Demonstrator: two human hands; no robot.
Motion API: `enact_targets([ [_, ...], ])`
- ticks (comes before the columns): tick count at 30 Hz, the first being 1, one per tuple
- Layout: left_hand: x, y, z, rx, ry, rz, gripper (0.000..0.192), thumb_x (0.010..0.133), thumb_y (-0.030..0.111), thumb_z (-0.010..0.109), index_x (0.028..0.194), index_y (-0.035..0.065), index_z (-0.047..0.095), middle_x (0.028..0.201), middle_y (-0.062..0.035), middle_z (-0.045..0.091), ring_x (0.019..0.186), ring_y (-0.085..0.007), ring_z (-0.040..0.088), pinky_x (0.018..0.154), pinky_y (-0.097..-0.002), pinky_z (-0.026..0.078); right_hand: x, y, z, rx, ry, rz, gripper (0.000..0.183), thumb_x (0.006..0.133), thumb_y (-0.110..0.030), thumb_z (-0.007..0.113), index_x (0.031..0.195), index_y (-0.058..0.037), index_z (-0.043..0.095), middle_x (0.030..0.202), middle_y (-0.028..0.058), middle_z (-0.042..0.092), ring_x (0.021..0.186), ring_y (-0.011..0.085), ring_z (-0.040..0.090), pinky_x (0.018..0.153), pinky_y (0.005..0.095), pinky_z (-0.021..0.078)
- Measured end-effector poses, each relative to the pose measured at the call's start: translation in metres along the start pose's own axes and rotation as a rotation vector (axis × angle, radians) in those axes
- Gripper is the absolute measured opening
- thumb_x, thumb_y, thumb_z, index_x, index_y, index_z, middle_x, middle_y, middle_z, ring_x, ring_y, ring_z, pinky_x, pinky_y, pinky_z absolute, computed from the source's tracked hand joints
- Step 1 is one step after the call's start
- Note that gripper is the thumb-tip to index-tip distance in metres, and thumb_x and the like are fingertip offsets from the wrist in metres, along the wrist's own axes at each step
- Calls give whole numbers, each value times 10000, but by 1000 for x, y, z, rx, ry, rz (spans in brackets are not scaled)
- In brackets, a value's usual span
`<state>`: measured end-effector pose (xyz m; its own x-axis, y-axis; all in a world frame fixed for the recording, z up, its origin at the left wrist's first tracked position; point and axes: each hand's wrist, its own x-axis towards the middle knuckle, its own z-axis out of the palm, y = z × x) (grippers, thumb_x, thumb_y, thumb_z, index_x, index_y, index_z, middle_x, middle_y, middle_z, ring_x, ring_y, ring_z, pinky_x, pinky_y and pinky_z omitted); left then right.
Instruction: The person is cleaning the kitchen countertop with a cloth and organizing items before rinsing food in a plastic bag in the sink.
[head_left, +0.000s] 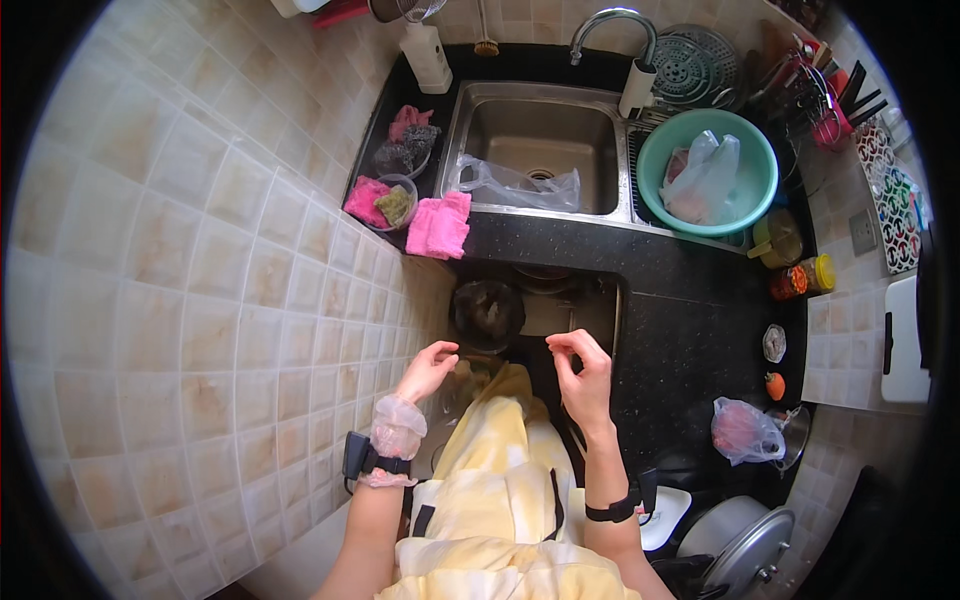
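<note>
My left hand (429, 370) hovers near the tiled wall, fingers loosely curved and nothing in it. A crumpled, translucent sleeve cover (397, 431) wraps that wrist. To the right, beside the counter's edge, my right hand (584, 375) is raised with thumb and fingers bent toward each other and a gap between them; I see nothing in its grasp. Between and beyond the hands, below counter height, sits a dark bin or bowl-like container (487, 315); its contents are too dim to tell. Both hands are apart from it.
A steel sink (517, 124) holds a clear plastic bag (536, 187). Right of it, a turquoise basin (769, 187) contains a bagged item (705, 187). Pink cloths (439, 225) lie left. Along the right are jars (789, 283), a carrot (775, 386), another bag (742, 431) and a pot (720, 529).
</note>
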<state>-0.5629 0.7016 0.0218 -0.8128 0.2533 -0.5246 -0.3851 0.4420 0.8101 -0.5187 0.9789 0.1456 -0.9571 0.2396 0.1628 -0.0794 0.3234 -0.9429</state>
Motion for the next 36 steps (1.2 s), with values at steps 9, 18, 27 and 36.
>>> enact_targets([
  [9,31,34,31,174,-151,51,316,884,198,594,1150,28,577,907,-94,655,825,-158,618,756,-295,493,-19,-20,-42,-66,138,24,100,803,71,578,865,12,628,781,105,612,715,200,612,648,283,474],
  [18,52,126,34,213,-118,252,306,879,178,594,1142,24,586,906,-95,658,821,-154,627,767,-290,501,7,-35,-70,-30,241,14,105,818,44,568,882,5,641,817,101,636,725,195,616,672,275,484],
  [27,125,178,15,-110,-7,256,260,872,156,604,1116,68,607,967,-57,639,852,-134,601,753,-286,492,48,-16,-102,-44,242,63,96,823,24,569,878,13,647,802,92,647,706,162,631,668,268,494],
  [36,258,160,-17,115,291,340,275,795,155,643,1043,36,644,976,-134,655,900,-220,625,808,-334,488,134,21,-109,-129,181,198,108,825,14,561,895,15,644,818,108,659,721,175,645,665,280,504],
])
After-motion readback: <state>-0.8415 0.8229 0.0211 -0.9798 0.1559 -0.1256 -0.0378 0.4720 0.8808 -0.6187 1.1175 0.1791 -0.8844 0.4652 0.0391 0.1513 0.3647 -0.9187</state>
